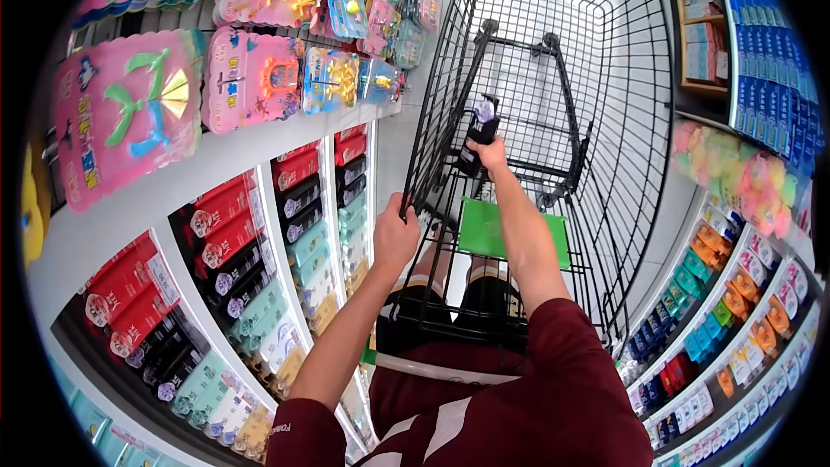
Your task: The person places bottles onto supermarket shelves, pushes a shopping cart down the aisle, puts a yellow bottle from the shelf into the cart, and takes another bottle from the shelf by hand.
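Observation:
My right hand (pixel 489 157) reaches down inside the black wire shopping cart (pixel 635 164). Its fingers are closed on a black pack with a pale purple flower print (pixel 483 128), held near the cart's left wire wall. My left hand (pixel 398 229) is closed at the cart's left top rim, with the fingers partly hidden behind the wires. Between my arms, the green plastic flap (pixel 484 229) of the child seat shows. Apart from the pack in my hand, bare mesh and the dark lower frame are visible in the basket.
On the left, shelves hold red packs (pixel 130 329), black packs (pixel 226 284) and mint-green packs (pixel 259 316). Pink toy cards (pixel 130 112) hang above them. Blue packs (pixel 765 60), pastel bath puffs (pixel 735 173) and bottles (pixel 752 337) line the right side.

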Demonstrator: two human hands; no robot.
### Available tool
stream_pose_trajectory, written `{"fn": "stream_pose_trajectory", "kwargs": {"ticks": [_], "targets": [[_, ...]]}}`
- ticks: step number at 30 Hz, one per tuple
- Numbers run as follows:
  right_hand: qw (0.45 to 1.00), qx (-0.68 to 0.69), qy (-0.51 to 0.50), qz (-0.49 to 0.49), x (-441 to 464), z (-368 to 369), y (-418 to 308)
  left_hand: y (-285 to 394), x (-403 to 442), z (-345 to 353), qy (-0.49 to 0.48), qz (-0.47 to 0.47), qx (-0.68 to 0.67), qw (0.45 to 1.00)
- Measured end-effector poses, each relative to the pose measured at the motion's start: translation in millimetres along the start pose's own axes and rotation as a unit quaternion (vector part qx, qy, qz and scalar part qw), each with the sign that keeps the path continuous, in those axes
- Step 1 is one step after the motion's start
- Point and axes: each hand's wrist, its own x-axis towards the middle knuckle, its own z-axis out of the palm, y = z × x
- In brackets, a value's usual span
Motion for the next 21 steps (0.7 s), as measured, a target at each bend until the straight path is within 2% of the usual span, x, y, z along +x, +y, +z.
{"fn": "stream_pose_trajectory", "kwargs": {"ticks": [3, 5, 8, 10, 14, 16, 18, 21], "targets": [[0.998, 0.006, -0.043, -0.044, -38.1, -40.9, -16.2, 3.6, 6.1, -2.7, -0.020, -0.029, 0.022, 0.999], [0.997, 0.002, -0.047, -0.068, -64.5, -71.8, -27.8, 9.9, 7.1, -5.2, -0.015, -0.013, 0.031, 0.999], [0.996, 0.028, -0.066, -0.053, -122.4, -120.7, -52.8, -1.8, 11.5, -1.9, 0.005, 0.028, 0.029, 0.999], [0.996, 0.053, -0.063, -0.040, -172.1, -148.6, -75.0, -3.7, 17.9, 0.1, 0.026, 0.031, 0.076, 0.996], [0.988, 0.119, -0.080, -0.062, -252.7, -191.9, -86.4, 12.6, 22.2, -12.3, 0.003, 0.022, 0.077, 0.997], [0.984, 0.153, -0.076, -0.046, -318.7, -193.3, -115.2, 18.1, 20.7, -16.9, 0.006, 0.023, 0.074, 0.997], [0.975, 0.197, -0.072, -0.077, -376.3, -188.0, -132.2, 17.0, 26.2, -15.3, 0.027, 0.032, 0.087, 0.995], [0.968, 0.223, -0.071, -0.091, -433.3, -180.5, -123.9, 19.5, 29.4, -18.2, 0.026, 0.039, 0.098, 0.994]]}}
